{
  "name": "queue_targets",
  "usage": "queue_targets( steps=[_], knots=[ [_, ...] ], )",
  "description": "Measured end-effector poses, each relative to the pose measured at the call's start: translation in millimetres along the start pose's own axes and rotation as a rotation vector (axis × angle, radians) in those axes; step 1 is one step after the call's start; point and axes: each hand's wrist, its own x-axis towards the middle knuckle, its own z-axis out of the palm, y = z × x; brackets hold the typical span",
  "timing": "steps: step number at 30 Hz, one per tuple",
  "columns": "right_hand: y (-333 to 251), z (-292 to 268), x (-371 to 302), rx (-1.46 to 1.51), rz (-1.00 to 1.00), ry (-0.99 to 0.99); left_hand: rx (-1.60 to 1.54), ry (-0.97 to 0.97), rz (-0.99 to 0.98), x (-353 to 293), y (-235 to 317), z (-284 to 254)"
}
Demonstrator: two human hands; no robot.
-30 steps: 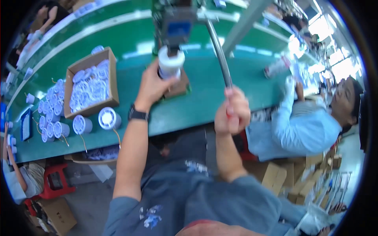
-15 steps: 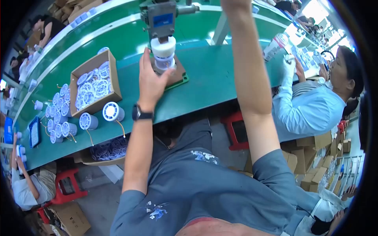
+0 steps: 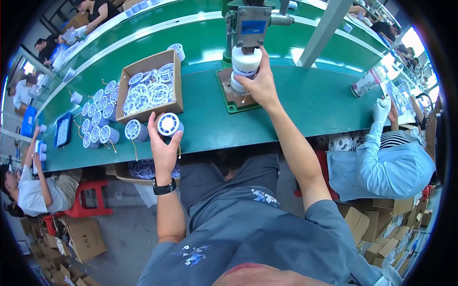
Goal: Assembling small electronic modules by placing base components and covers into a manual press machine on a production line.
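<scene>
My left hand (image 3: pixel 164 145) curls its thumb and fingers around a white round slotted housing (image 3: pixel 169 124) at the table's near edge. A thin wire hangs from that housing. At the bench press (image 3: pixel 251 26), my right hand (image 3: pixel 261 86) grips a white cylindrical housing (image 3: pixel 237 85) from its right side. This one stands on the press base (image 3: pixel 229 101), under a thick white cap-like block (image 3: pixel 245 61) below the ram. A short wire end shows beneath my right hand. Another slotted housing (image 3: pixel 136 130) stands just left of my left hand.
A cardboard box (image 3: pixel 177 97) of white slotted rings sits behind my left hand. Several wired housings (image 3: pixel 98 119) cluster farther left, beside a blue tray (image 3: pixel 62 129). A printed bottle (image 3: pixel 367 81) stands at the right, near a co-worker in light blue (image 3: pixel 381 162).
My right hand has come down from the press's upper part to the housing in it. My left hand has left that housing and moved left to another one near the box.
</scene>
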Motion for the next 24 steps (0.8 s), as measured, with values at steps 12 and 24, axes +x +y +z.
queue_targets(
  steps=[12,24],
  knots=[
    [13.7,-87.3,-34.4,-0.242,0.048,0.231,-0.090,-0.059,-0.070,5.1,13.3,21.3],
    [27.3,-121.2,-71.1,-0.558,-0.247,0.450,-0.298,-0.274,-0.023,78.2,37.8,158.8]
  ],
)
